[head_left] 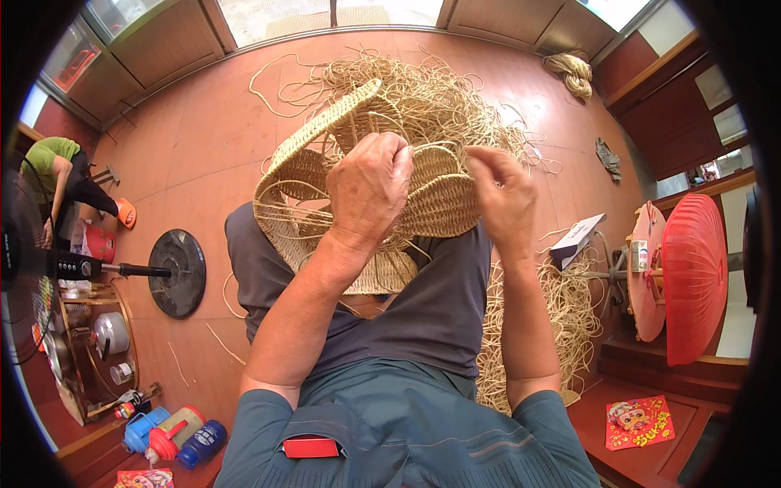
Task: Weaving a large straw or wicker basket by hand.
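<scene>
A half-woven straw-coloured cord basket (443,199), with a tall curved rim and several rounded sections, rests on my lap between my knees. My left hand (370,191) is closed in a fist over its middle, gripping the weave; the fingertips are hidden behind the knuckles. Just off the basket's right edge hovers my right hand (504,195), its fingers curled together and slightly blurred. A thin strand may be in that pinch, but I cannot make it out. Loose cords hang across the basket's left opening. Past it, a large tangled heap of cord (439,93) lies on the floor.
More loose cord (545,333) is piled by my right leg, near a red fan (695,276). On the left stand a fan's black round base (177,273), a wooden rack (98,350) and bottles (202,443). Another person (61,179) bends at far left. A cord bundle (573,75) lies far right.
</scene>
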Motion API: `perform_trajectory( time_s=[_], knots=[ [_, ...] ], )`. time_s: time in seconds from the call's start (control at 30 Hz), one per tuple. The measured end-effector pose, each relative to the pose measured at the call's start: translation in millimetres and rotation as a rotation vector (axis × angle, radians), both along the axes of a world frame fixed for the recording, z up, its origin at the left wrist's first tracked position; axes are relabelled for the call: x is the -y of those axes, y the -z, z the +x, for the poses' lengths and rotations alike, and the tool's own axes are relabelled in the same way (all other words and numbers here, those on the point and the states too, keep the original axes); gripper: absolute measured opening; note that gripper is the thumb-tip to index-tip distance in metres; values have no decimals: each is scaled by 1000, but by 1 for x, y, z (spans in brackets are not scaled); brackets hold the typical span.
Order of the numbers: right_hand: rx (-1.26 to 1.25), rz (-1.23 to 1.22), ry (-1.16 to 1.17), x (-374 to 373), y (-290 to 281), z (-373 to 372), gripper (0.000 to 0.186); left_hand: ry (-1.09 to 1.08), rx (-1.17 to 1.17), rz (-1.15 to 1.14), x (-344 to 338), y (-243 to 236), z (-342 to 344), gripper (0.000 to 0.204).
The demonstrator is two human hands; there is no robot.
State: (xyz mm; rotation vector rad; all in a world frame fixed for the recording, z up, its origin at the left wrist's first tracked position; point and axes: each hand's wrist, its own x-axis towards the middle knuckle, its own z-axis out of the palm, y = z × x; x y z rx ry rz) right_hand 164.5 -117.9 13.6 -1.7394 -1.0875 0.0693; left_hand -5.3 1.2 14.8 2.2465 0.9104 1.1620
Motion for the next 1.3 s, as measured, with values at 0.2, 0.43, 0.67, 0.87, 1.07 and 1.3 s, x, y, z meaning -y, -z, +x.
perform_trajectory(
  time_s=[0.2, 0.43, 0.67, 0.87, 1.07, 1.3],
  knots=[
    [-129, -61, -150, -28, -5, -44, 24, 1, 4, 4, -1, 0, -1, 18],
    [-255, -99, -166, -40, -6, -42, 25, 28, 20, -26, -4, 1, -6, 15],
    [-291, -138, -144, -51, -1, -42, 26, 16, 53, -66, -10, -1, -19, 22],
    [-313, -149, -146, -55, 7, -39, 27, 38, -291, -61, -16, -17, -20, 23],
    [-294, -128, -135, -53, 5, -45, 27, 101, -367, -63, -15, -12, -20, 13],
    [-175, 64, -97, -50, 12, -57, 19, 23, -254, 224, 8, -14, -22, 11]
  ],
)
